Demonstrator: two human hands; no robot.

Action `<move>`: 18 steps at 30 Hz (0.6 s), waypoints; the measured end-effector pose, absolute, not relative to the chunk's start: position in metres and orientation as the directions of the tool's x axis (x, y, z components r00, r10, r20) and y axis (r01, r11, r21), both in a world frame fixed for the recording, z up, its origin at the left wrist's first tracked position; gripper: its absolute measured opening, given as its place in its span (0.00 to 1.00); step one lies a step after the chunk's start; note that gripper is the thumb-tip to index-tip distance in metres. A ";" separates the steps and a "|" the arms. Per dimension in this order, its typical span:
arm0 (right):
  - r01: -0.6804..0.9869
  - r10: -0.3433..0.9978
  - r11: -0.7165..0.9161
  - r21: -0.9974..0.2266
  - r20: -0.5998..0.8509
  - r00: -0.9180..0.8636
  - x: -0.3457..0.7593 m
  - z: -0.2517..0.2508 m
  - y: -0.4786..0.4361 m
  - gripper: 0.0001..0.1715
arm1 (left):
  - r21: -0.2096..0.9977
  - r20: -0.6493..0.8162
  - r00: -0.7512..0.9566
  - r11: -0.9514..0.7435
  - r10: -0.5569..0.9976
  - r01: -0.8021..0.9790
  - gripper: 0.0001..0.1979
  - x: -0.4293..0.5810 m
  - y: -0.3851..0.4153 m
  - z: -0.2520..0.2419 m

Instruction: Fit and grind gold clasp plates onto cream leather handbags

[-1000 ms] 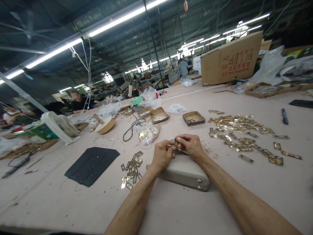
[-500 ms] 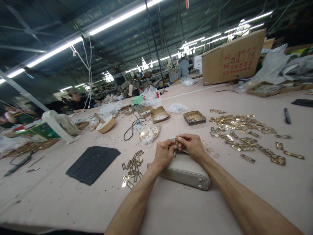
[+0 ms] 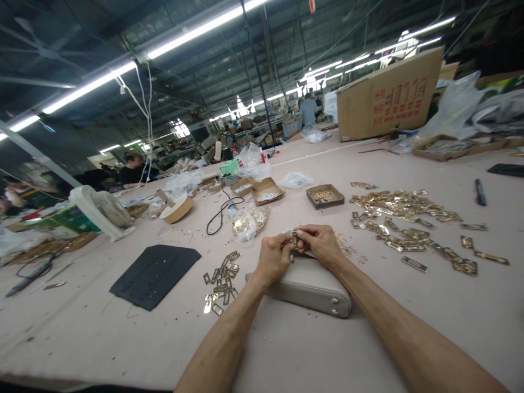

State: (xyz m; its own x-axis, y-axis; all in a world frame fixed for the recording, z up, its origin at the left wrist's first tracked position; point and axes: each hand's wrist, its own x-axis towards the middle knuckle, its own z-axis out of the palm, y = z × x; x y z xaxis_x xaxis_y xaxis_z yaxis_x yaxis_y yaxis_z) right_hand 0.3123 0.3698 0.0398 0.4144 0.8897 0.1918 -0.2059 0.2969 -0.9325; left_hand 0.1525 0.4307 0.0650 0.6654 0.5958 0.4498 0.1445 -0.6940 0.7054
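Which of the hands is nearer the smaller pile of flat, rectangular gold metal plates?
Left. The left hand is right of the smaller pile and slightly farther forward; the right hand is farther right, past the left hand.

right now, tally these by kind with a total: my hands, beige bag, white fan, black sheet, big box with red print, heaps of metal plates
left hand and right hand: 2
beige bag: 1
white fan: 1
black sheet: 1
big box: 1
left heap and right heap of metal plates: 2
total: 8
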 end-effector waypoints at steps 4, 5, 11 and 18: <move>-0.188 0.888 0.284 -0.940 0.184 0.422 0.313 0.040 0.370 0.29 | 0.624 0.498 0.684 -0.768 0.533 0.144 0.12 0.153 0.428 0.066; -0.182 0.888 0.282 -0.942 0.184 0.422 0.313 0.039 0.370 0.30 | 0.600 0.508 0.689 -0.786 0.516 0.146 0.12 0.153 0.428 0.067; -0.173 0.885 0.277 -0.945 0.182 0.428 0.313 0.038 0.371 0.30 | 0.511 0.534 0.709 -0.844 0.460 0.163 0.10 0.156 0.429 0.066; -0.185 0.889 0.301 -0.935 0.206 0.409 0.312 0.041 0.368 0.29 | 0.547 0.523 0.709 -0.824 0.473 0.147 0.10 0.155 0.427 0.070</move>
State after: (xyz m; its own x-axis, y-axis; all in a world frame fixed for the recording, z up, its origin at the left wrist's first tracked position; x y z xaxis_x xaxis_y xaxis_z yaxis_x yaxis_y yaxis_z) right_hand 0.3120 0.3684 0.0407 0.4093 0.8889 0.2056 -0.1849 0.3015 -0.9354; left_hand 0.1546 0.4267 0.0700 0.7089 0.4731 0.5231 0.1466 -0.8242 0.5469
